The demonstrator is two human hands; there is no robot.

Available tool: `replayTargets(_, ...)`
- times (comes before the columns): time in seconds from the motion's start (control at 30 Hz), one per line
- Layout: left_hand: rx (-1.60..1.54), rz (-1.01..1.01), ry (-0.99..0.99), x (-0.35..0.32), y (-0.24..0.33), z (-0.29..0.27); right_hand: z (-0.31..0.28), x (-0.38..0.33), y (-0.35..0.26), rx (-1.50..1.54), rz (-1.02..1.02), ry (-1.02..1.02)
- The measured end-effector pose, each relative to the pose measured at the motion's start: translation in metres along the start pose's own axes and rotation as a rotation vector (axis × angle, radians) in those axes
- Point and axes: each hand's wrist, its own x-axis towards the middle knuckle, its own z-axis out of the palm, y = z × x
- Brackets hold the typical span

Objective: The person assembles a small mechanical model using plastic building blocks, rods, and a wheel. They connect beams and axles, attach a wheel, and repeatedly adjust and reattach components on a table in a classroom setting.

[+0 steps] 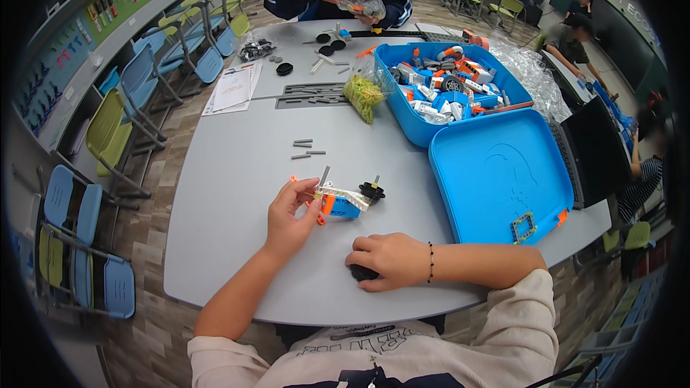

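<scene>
My left hand (289, 221) is closed on the near left end of a small brick-built model (343, 205), which has blue, white and orange parts. An upright grey axle (325, 176) stands beside my fingertips, and a black toothed wheel (372, 191) sits at the model's right end. To the right, my right hand (390, 259) rests on the table with its fingers curled over a black rounded piece (364, 272), mostly hidden under the palm. Several loose grey axles (307, 155) lie beyond the model.
A blue bin (407, 118) full of bricks stands at the far right, its blue lid (496, 172) nearer me. Beside it are a bag of yellow-green pieces (364, 97), grey trays (298, 103), papers (233, 88) and a laptop (593, 151). Across the table a person holds a bag (361, 1).
</scene>
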Motion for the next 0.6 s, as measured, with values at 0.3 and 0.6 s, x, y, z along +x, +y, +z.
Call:
replayTargets(0.3,-0.006,-0.036,-0.039,-0.005,0.018,-0.004,-0.024,-0.005,0.009,0.690,0.045,0.365)
replayTargets(0.6,0.018,-0.028,-0.080,-0.007,0.018,-0.010,-0.039,-0.006,0.031,1.276,0.309,0.560)
